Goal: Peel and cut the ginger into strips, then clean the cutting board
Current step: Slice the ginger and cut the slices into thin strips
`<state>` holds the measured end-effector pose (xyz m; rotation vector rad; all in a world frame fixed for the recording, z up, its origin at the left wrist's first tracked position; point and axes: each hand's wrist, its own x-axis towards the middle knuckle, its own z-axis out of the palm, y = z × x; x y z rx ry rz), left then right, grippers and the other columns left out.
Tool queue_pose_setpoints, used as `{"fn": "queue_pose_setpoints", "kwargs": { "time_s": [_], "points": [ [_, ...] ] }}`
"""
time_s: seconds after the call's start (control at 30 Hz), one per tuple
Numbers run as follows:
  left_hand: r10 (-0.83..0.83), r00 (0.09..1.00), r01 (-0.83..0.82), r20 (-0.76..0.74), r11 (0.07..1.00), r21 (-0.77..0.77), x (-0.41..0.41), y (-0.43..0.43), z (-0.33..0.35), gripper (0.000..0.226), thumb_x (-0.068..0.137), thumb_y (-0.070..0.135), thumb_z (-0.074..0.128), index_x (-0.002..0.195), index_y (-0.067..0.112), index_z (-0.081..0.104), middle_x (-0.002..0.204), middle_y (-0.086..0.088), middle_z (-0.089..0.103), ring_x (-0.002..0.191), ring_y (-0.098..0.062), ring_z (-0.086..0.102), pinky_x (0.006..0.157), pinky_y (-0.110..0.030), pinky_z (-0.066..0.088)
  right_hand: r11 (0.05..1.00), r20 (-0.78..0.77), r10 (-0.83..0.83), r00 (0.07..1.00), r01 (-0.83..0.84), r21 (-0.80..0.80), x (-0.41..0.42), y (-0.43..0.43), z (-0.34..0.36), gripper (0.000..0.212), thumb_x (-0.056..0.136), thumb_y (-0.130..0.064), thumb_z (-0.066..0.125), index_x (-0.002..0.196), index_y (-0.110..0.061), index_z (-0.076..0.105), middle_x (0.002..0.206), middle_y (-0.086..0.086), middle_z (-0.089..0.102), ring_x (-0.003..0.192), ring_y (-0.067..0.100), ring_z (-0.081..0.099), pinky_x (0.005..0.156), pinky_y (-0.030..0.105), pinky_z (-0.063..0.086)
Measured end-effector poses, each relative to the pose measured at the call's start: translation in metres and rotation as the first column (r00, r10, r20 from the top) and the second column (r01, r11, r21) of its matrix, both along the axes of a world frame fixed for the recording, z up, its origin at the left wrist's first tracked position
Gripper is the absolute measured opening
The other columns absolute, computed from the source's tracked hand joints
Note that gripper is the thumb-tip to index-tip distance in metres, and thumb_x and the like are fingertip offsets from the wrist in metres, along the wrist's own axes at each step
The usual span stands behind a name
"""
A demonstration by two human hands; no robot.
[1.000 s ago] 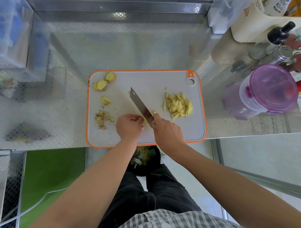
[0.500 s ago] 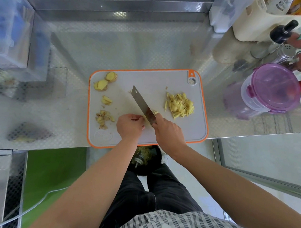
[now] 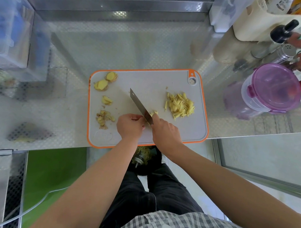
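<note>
Steel counter [image 3: 115,46], patterned sheet, carried everything. Orange-rimmed cutting board [image 3: 148,82] lay at its near edge, in front of the person. Purple-lidded container [image 3: 274,88] stood well to the board's right.

Right hand [image 3: 164,130] gripped the knife [image 3: 139,104], fingers wrapped shut round the handle (handle itself hidden in the fist). The blade ran diagonally toward the far left, edge down on the board.

Left hand [image 3: 129,125] lay just beside the blade's left face, fingers curled tight and tucked under, knuckles toward the steel. What they pressed could not be seen.

Pile of ginger strips [image 3: 180,105] sat on the board's right half. Two ginger chunks [image 3: 102,84] at far left corner, slices [image 3: 106,100] nearer, peel scraps [image 3: 103,119] nearest. A few fresh strips [image 3: 154,113] touched the blade's right side
</note>
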<state>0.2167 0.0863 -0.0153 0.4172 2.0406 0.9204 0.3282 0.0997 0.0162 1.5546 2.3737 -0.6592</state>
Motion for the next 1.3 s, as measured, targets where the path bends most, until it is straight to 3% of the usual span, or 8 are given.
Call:
{"fn": "queue_pose_setpoints", "kwargs": {
  "time_s": [0.13,0.4,0.5,0.67,0.8,1.0,1.17,1.3],
  "points": [
    [0.007,1.000,-0.007,0.005,1.000,-0.003,-0.001,0.000,-0.002,0.018,0.078,0.008,0.071,0.066,0.021,0.068,0.064,-0.002,0.070,0.056,-0.018,0.070,0.071,-0.040,0.060,1.000,-0.049,-0.001,0.999,0.001,-0.009,0.003,0.002,-0.003,0.012,0.100,-0.014,0.037,0.112,-0.012,0.037,0.083,0.003,0.051,0.072,0.030,0.057,0.059,0.035,0.036],
    [0.025,1.000,-0.025,-0.006,1.000,-0.013,-0.001,0.000,-0.002,0.008,0.079,0.007,0.070,0.074,0.012,0.074,0.065,-0.003,0.071,0.054,-0.013,0.069,0.069,-0.032,0.060,1.000,-0.082,0.005,0.997,-0.005,-0.001,0.008,-0.001,0.008,0.021,0.102,-0.017,0.033,0.122,-0.011,0.036,0.082,0.001,0.049,0.066,0.026,0.045,0.059,0.035,0.033],
    [0.035,0.999,-0.035,0.004,0.999,-0.010,-0.001,0.000,-0.001,0.005,0.079,0.007,0.070,0.079,0.008,0.075,0.069,-0.004,0.072,0.051,-0.010,0.067,0.061,-0.024,0.058,1.000,-0.069,-0.005,0.998,0.004,-0.018,0.006,0.000,0.008,0.025,0.101,-0.016,0.033,0.126,-0.012,0.035,0.088,0.004,0.055,0.069,0.026,0.046,0.061,0.035,0.034],
    [0.059,0.998,-0.060,0.027,0.998,0.002,-0.001,-0.001,-0.001,0.006,0.080,0.003,0.069,0.079,0.007,0.074,0.068,-0.006,0.070,0.044,-0.005,0.064,0.048,-0.013,0.050,1.000,-0.049,-0.015,0.999,0.014,-0.014,0.003,-0.002,0.003,0.017,0.099,-0.011,0.037,0.116,-0.012,0.037,0.080,0.000,0.046,0.067,0.026,0.046,0.060,0.035,0.033],
    [0.062,0.997,-0.062,0.034,0.998,0.003,-0.002,-0.001,-0.002,0.001,0.077,0.007,0.075,0.078,0.007,0.075,0.068,-0.008,0.071,0.048,-0.009,0.066,0.049,-0.015,0.052,1.000,-0.029,-0.016,0.999,0.016,0.002,-0.004,-0.003,-0.001,0.019,0.098,-0.008,0.040,0.116,-0.012,0.037,0.079,-0.002,0.043,0.065,0.024,0.045,0.058,0.034,0.031],
    [0.037,0.999,-0.037,0.009,0.999,-0.025,-0.002,0.001,-0.007,0.006,0.076,0.007,0.073,0.072,0.012,0.074,0.066,-0.005,0.072,0.056,-0.017,0.070,0.068,-0.035,0.061,0.999,-0.055,-0.032,0.998,0.032,-0.001,-0.002,-0.002,-0.004,0.014,0.102,-0.016,0.036,0.115,-0.013,0.037,0.082,0.001,0.053,0.065,0.024,0.048,0.058,0.034,0.034],
    [0.003,0.999,-0.005,-0.038,0.999,-0.049,-0.001,0.002,-0.005,0.011,0.077,0.007,0.068,0.071,0.013,0.075,0.060,-0.001,0.070,0.054,-0.013,0.069,0.069,-0.034,0.060,1.000,-0.068,-0.022,0.997,0.021,-0.015,-0.003,0.000,-0.003,0.015,0.101,-0.016,0.038,0.115,-0.012,0.037,0.078,-0.001,0.045,0.072,0.028,0.056,0.060,0.034,0.034],
    [-0.030,0.997,0.027,-0.072,0.998,-0.049,0.000,0.003,-0.005,0.017,0.079,0.009,0.068,0.066,0.018,0.071,0.057,0.000,0.068,0.054,-0.013,0.068,0.068,-0.033,0.059,0.998,-0.142,-0.052,0.989,0.047,-0.043,0.004,0.005,0.001,0.018,0.102,-0.022,0.036,0.115,-0.010,0.039,0.077,-0.002,0.043,0.067,0.026,0.043,0.061,0.034,0.033]
  ]
}}
